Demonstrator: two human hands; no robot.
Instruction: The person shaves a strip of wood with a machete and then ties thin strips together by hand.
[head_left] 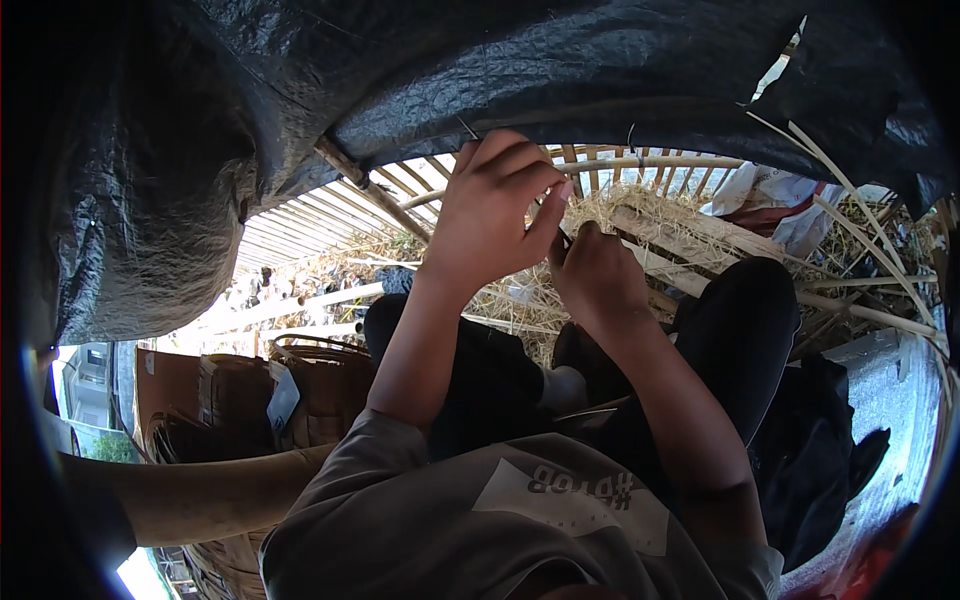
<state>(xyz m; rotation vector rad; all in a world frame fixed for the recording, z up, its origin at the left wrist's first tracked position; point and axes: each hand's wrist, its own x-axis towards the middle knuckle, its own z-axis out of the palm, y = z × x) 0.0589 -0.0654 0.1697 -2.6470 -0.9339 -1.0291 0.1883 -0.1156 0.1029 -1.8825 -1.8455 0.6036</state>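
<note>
Our left hand [497,212] clamps a thin dark stick [470,131], its tip near the black sheet [560,75]; our right hand [602,275] is closed on a dark piece [566,240], maybe the same stick. We should keep these 2 hands steady.

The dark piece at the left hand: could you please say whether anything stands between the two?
Nothing visible does: the left hand appears closed around the dark piece, its tip poking out above; the hand hides the rest.

Black plastic sheeting [480,75], slatted fence [690,161], straw-strewn ground [512,308], bright daylight
</note>
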